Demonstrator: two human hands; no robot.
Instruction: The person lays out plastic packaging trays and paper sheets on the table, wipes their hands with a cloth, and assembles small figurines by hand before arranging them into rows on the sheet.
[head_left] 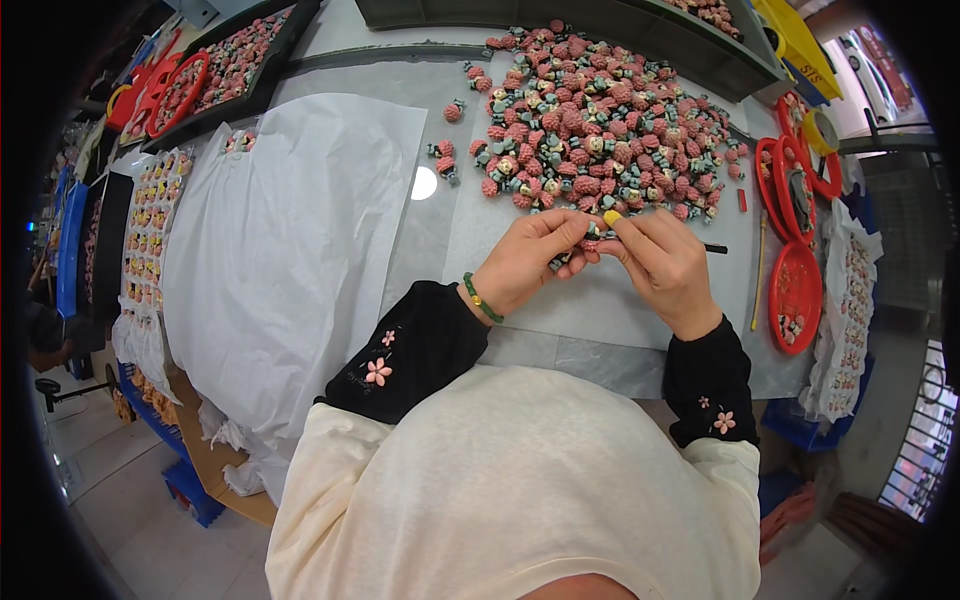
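Note:
Between my hands, in front of the pile, is a small figurine with a pink head and grey-blue body, partly covered by fingers. My left hand pinches it between thumb and fingers. My right hand closes on it from the other side, a yellow finger cot on one fingertip. A thin black stick juts out beyond my right hand; whether I hold it or it lies on the table I cannot tell. Just ahead spreads a big heap of similar figurines, loose and jumbled.
White sheeting covers the table's left side, beside trays of figurines. Red dishes and a thin yellow stick lie at right, near another filled tray. A grey crate stands behind the heap.

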